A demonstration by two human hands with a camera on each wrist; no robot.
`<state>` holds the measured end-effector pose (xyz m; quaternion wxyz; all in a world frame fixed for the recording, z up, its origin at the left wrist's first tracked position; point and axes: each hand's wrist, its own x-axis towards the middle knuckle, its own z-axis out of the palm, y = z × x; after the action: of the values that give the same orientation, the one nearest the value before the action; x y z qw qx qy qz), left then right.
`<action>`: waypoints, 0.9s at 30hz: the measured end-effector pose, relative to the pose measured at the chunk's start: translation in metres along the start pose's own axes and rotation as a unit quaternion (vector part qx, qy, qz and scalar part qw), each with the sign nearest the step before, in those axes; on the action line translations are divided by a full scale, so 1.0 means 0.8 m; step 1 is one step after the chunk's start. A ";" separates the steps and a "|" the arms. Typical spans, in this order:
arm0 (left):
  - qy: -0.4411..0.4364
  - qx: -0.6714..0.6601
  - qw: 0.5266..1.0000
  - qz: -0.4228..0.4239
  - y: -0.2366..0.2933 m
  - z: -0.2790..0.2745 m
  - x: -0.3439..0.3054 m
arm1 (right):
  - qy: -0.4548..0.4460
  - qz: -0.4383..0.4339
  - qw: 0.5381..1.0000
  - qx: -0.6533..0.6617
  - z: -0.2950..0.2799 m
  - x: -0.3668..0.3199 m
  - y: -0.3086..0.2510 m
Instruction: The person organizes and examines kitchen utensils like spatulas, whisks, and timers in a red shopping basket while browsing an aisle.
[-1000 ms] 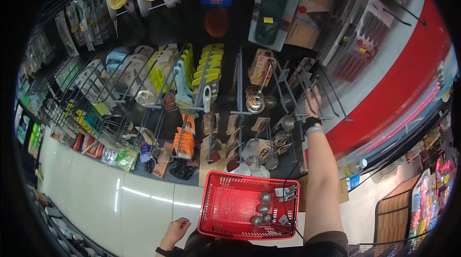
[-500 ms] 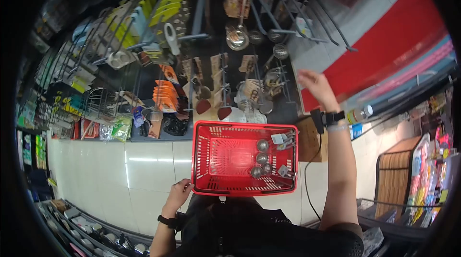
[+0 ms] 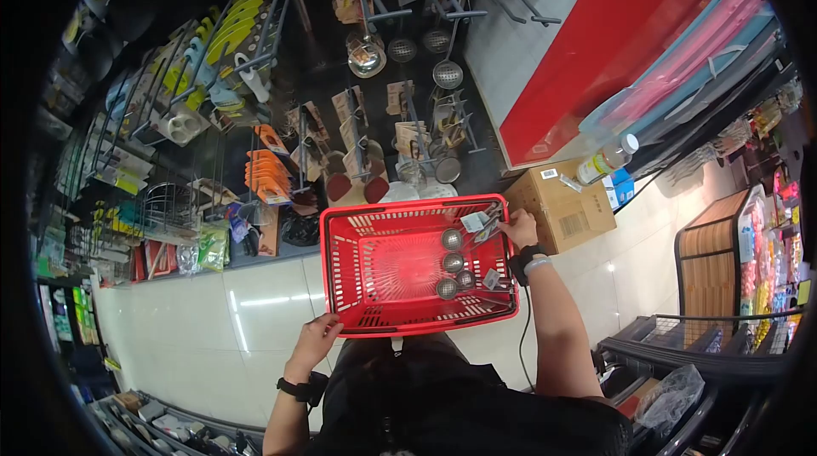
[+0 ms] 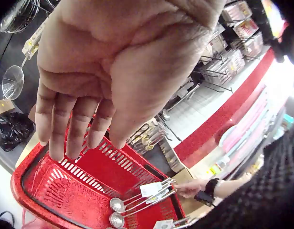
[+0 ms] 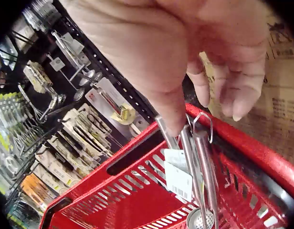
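Note:
A red plastic shopping basket (image 3: pixel 387 273) is held against the front of the body. Several metal perforated ladles (image 3: pixel 465 278) lie along its right side, their tagged handles leaning on the right rim. At the basket's near left corner is my left hand (image 3: pixel 317 341); the left wrist view shows its fingers (image 4: pixel 82 119) extended and loose, overlapping the rim. My right hand (image 3: pixel 521 230) is at the right rim. In the right wrist view its thumb (image 5: pixel 168 112) overlaps a ladle handle (image 5: pixel 206 162), while the other fingers hang loosely beyond the rim with a gap between.
Utensils hang on hooks ahead, among them a perforated ladle (image 3: pixel 448 74) and orange-handled tools (image 3: pixel 268 175). A cardboard box (image 3: pixel 562 209) with a bottle (image 3: pixel 606 160) on it stands right of the basket. A black cable (image 3: pixel 529 328) trails from the right wrist.
My right hand has come down from the rack hooks to the basket's right rim. My left hand has moved to the basket's near left corner. The head view has tilted downward.

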<state>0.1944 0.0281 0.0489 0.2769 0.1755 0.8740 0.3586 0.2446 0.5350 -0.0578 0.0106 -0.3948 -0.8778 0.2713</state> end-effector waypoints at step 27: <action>0.040 0.027 0.997 -0.065 0.042 0.062 -0.074 | 0.180 -0.045 0.982 -0.024 0.025 -0.039 -0.024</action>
<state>0.2748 0.0476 0.0648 0.2596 0.1116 0.9034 0.3226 0.2478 0.4935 -0.0593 0.1709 -0.3974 -0.8847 0.1736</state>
